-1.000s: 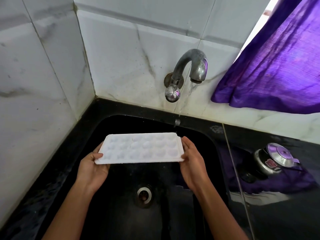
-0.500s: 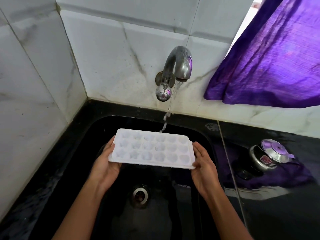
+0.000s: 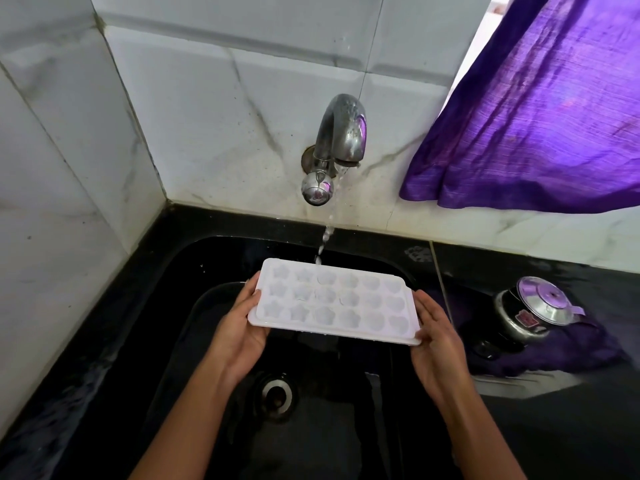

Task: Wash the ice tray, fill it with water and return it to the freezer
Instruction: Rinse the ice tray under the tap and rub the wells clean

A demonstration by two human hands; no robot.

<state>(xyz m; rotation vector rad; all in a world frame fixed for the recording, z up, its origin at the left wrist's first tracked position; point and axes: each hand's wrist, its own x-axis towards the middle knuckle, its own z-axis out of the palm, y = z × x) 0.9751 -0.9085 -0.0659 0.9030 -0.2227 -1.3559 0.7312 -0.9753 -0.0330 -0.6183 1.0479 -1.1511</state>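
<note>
black sink (image 3: pixel 194 265) is sitting under running tap (image 3: pixel 341 133); left hand (image 3: pixel 239 327) and right hand (image 3: pixel 434 344) are clamping ice tray (image 3: pixel 332 299) ends, stream hitting its far edge.

Both forearms are extended forward, bare, converging slightly. Left hand (image 3: pixel 239 332) is cupped, palm turned inward, fingers curled under and thumb laid on top of a held edge. Right hand (image 3: pixel 437 344) is likewise clamped, palm inward, fingers extended along the opposite edge.

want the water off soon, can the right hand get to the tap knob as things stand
Probably not yet: the right hand is holding one end of the ice tray. The path up to the tap knob looks open once it lets go.
</note>
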